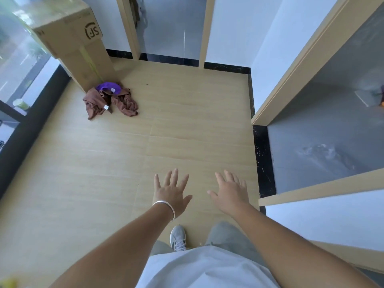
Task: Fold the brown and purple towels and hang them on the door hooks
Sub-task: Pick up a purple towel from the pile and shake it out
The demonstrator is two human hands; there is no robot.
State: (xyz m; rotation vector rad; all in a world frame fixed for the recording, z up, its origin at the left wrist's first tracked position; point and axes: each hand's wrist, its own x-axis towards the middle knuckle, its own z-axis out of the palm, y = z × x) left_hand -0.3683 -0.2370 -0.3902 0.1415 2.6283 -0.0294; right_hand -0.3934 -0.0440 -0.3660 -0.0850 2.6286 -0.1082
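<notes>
Brown towel (110, 103) lies crumpled on the wood-look floor (176, 132), at the foot of a cardboard box (83, 48) standing by the window. The purple towel (108, 87) is bunched between the brown towel and the box, touching both. Neither towel is folded.

Head view: my left hand (171, 191) and my right hand (230, 193) are extended forward over bare floor, palms down, side by side and not touching. The fingers of both hands are spread apart and hold nothing. A silver bracelet (165, 206) circles my left wrist. Both hands are well apart from the towels. Below my arms, one grey shoe (178, 238) rests on the floor. A door frame (295, 67) stands to my right.
</notes>
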